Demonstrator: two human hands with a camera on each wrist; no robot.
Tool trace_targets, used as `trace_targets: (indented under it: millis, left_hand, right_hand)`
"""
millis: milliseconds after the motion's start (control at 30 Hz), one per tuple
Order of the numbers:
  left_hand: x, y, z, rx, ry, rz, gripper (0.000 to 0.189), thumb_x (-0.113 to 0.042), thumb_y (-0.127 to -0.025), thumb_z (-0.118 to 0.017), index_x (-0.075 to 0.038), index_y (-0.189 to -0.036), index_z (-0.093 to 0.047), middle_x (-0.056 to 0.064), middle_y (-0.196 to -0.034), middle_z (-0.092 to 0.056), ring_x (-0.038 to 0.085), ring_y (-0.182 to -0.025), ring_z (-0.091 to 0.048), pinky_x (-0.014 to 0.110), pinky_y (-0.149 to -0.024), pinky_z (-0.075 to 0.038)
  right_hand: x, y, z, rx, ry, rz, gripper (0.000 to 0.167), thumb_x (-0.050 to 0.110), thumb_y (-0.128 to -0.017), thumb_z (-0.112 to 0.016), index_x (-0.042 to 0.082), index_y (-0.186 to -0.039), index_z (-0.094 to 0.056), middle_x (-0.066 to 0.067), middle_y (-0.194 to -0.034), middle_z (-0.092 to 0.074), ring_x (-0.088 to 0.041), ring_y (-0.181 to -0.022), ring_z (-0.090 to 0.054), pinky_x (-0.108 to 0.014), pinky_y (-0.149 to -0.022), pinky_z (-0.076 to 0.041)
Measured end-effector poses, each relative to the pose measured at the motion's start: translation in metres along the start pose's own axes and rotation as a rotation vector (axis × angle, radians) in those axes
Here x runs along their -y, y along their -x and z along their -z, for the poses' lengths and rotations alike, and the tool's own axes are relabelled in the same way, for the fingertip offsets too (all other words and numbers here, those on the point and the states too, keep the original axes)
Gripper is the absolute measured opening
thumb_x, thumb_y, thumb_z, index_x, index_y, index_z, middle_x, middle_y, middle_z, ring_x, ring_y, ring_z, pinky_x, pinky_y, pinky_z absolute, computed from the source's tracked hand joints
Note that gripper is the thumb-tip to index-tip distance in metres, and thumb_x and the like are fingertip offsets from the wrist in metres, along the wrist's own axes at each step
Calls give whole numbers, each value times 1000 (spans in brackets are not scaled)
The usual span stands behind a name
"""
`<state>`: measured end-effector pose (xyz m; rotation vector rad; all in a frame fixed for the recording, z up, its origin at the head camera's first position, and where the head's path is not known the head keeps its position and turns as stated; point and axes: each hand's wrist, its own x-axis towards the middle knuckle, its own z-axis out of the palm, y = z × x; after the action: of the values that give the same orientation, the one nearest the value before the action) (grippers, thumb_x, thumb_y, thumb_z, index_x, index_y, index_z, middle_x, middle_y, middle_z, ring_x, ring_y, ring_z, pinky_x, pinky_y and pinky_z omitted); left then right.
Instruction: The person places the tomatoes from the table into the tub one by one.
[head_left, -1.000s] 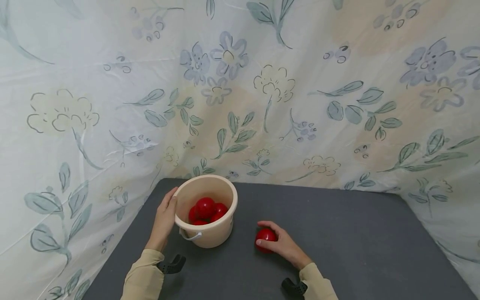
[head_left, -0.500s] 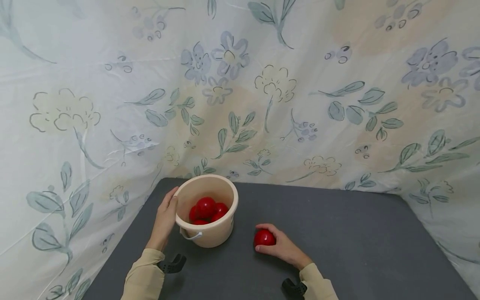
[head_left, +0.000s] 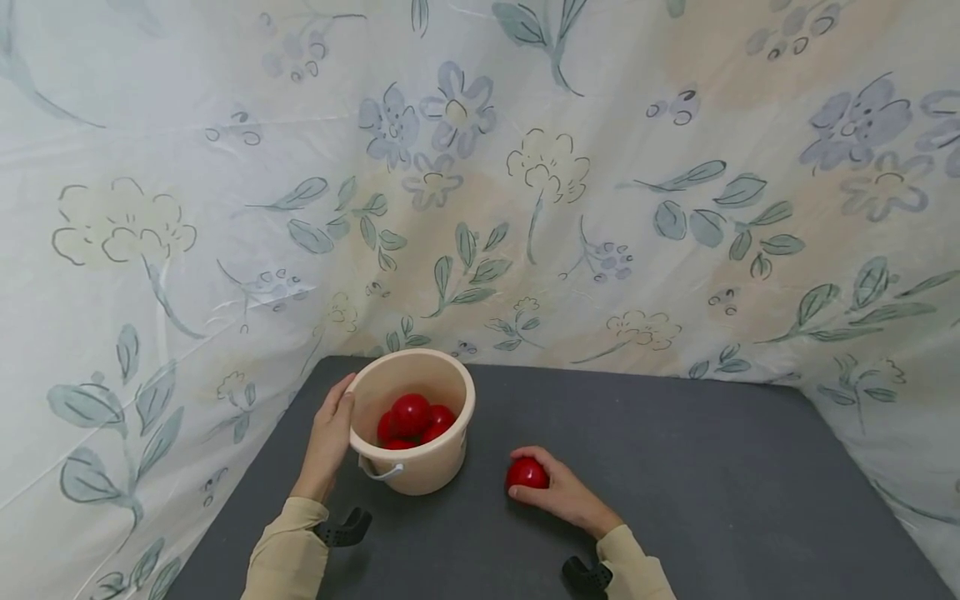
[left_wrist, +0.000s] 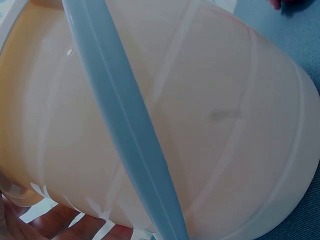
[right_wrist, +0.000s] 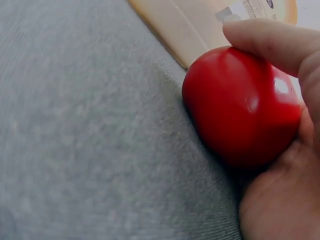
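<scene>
A cream bucket (head_left: pixel 431 467) with a pale handle (head_left: pixel 392 473) stands at the table's left, several shiny red round fruit-like things (head_left: pixel 411 415) inside it. My left hand (head_left: pixel 328 433) holds the bucket's left side near the rim. In the left wrist view the bucket wall (left_wrist: pixel 200 115) fills most of the picture, and some fingers (left_wrist: pixel 57 217) show under it. Right of the bucket, my right hand (head_left: pixel 558 492) grips another red round fruit-like thing (head_left: pixel 527 473) low at the table. In the right wrist view, thumb and palm lie around that shiny red thing (right_wrist: pixel 240 110); its far side is hidden.
The dark grey tabletop (head_left: pixel 675 467) stretches to the right of both hands. Floral cloth (head_left: pixel 555 250) hangs behind the table and along its sides. A black wrist mount (head_left: pixel 343 528) sticks out by the left sleeve, another (head_left: pixel 587 575) by the right.
My right hand has closed more around the red fruit-like thing, which has shifted slightly left and away from me. The left hand and the bucket have stayed in place.
</scene>
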<state>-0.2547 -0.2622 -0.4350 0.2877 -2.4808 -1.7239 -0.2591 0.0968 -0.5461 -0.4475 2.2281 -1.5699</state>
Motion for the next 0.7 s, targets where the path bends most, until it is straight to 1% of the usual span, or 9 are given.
trace_targets:
  millis: [67, 167, 300, 400, 533, 700]
  left_hand:
    - [0, 1, 0, 1, 0, 1, 53, -40, -111, -29, -22, -161, -28, 10, -167, -29, 35, -153, -30, 61, -121, -27]
    - [-1, 2, 1, 2, 0, 1, 53, -40, -111, -29, -22, -161, -28, 10, -167, -29, 36, -153, -31, 62, -121, -28]
    - [-1, 2, 1, -1, 2, 1, 53, -40, -111, -29, -23, -161, -29, 10, -167, -29, 36, -153, -32, 61, -121, -28]
    - [-1, 1, 1, -2, 0, 1, 52, -39, -111, -30, -23, -161, -29, 10, -167, -30, 36, -152, -32, 61, -121, -28]
    - [-1, 1, 2, -3, 1, 4, 52, -39, -111, -30, -23, -161, -29, 10, -167, -30, 36, -152, -32, 62, -121, -28]
    - [0, 1, 1, -3, 5, 10, 53, -40, -111, -30, -23, -160, -29, 10, -167, -30, 36, -153, -31, 61, -121, -28]
  right_hand:
    - [1, 0, 0, -10, -16, -11, 53, 32, -92, -75, 16, -138, -53, -14, -138, -56, -28, -115, -58, -45, -90, -56]
    - [5, 2, 0, -52, -53, -44, 51, 31, -92, -75, 18, -137, -55, -13, -137, -57, -28, -116, -57, -44, -90, -56]
    - [9, 3, 3, -110, -103, -78, 52, 30, -91, -75, 17, -138, -56, -12, -137, -57, -28, -117, -57, -46, -91, -57]
    - [12, 1, 8, -139, -134, -88, 55, 30, -90, -77, 16, -139, -55, -12, -138, -57, -29, -118, -56, -47, -93, -57]
    - [18, -4, 17, -159, -171, -82, 59, 29, -88, -78, 16, -140, -54, -11, -139, -56, -31, -121, -54, -47, -96, -56]
    - [31, -12, 36, -162, -196, -49, 60, 27, -88, -79, 17, -141, -53, -10, -141, -54, -32, -125, -51, -45, -97, -56]
